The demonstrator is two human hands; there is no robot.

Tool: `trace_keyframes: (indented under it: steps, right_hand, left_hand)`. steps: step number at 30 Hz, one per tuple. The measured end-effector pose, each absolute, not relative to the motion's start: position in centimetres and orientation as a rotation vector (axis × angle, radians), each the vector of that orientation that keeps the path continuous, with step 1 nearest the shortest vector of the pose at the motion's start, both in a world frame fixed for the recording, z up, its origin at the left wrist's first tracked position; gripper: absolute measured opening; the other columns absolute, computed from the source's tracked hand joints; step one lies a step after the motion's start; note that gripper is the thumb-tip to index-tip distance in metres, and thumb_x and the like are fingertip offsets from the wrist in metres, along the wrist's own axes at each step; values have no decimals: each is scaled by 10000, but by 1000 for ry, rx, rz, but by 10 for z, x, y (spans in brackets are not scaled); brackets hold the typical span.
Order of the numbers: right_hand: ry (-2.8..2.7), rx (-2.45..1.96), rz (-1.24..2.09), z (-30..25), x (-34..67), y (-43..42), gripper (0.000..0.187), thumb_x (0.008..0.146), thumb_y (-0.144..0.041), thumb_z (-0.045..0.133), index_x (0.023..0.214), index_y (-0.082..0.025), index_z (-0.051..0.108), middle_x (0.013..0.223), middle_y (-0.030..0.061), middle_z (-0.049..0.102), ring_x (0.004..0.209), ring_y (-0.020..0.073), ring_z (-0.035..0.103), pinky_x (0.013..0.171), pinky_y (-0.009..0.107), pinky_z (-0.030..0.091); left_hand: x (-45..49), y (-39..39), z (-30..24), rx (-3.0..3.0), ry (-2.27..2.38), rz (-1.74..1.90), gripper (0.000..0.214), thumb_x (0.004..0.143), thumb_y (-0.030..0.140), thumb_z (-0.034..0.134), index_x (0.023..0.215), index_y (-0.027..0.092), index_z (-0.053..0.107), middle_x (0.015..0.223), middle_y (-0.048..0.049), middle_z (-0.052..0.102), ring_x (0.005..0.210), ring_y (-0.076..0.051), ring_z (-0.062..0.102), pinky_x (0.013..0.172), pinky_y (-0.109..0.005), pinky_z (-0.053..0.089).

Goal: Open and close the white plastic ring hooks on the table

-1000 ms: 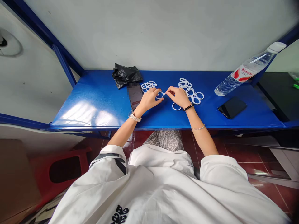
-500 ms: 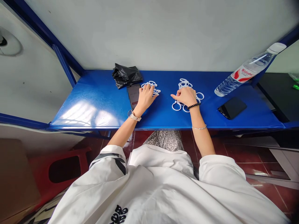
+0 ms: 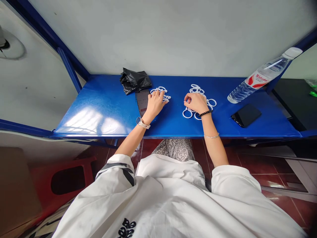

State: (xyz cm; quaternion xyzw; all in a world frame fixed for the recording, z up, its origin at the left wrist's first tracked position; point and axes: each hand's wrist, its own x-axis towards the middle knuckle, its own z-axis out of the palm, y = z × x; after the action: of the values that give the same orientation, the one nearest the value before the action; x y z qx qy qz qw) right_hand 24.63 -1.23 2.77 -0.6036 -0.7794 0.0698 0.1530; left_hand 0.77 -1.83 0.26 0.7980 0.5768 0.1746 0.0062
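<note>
Two heaps of white plastic rings lie on a blue table (image 3: 104, 105). My left hand (image 3: 155, 103) rests flat with fingers stretched over the left ring pile (image 3: 160, 91). My right hand (image 3: 196, 101) sits on the right ring pile (image 3: 200, 99) with its fingers curled inward; what they pinch, if anything, is hidden. Loose rings (image 3: 187, 113) lie just near my right wrist.
A phone (image 3: 142, 100) lies face up beside my left hand, below a crumpled black plastic bag (image 3: 135, 81). A second dark phone (image 3: 246, 115) lies at the right. A water bottle (image 3: 262, 77) leans at the far right. A red stool (image 3: 66, 177) stands under the table.
Both hands were together at the centre working a ring; they parted. My left hand moved onto the left pile, and my right went to the right pile and curled its fingers.
</note>
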Motion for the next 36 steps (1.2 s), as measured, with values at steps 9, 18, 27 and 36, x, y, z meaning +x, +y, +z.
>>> trace_keyframes:
  steps: [9,18,27,36]
  right_hand:
    - [-2313,-1656,282,25,245,-10,148,819,-177,628,890,-188,757,879,83,745,836,265,678,621,331,400]
    - [-2361,-1596,309,23,247,-9,210,791,-152,641,950,-199,770,873,73,713,809,257,656,674,350,436]
    - [-2378,-1588,305,19,246,-7,241,836,-112,591,988,-159,772,966,124,713,854,279,655,756,394,476]
    - [-2240,-1452,310,23,245,-9,171,920,-223,598,1006,-205,745,1013,117,706,931,297,660,808,409,506]
  left_hand:
    - [8,-19,2,2511,1820,542,439,1023,325,602,1429,174,532,1322,-238,655,1262,-398,606,1016,-508,499]
    - [8,-19,-1,2530,1821,538,488,1002,345,626,1445,169,519,1340,-238,645,1273,-397,590,1023,-512,497]
    - [10,-21,5,2514,1764,555,505,996,333,627,1457,155,522,1397,-249,609,1305,-412,567,1053,-513,467]
    - [8,-21,6,2570,1545,650,447,1000,323,602,1420,182,548,1382,-204,622,1301,-380,572,1059,-491,470]
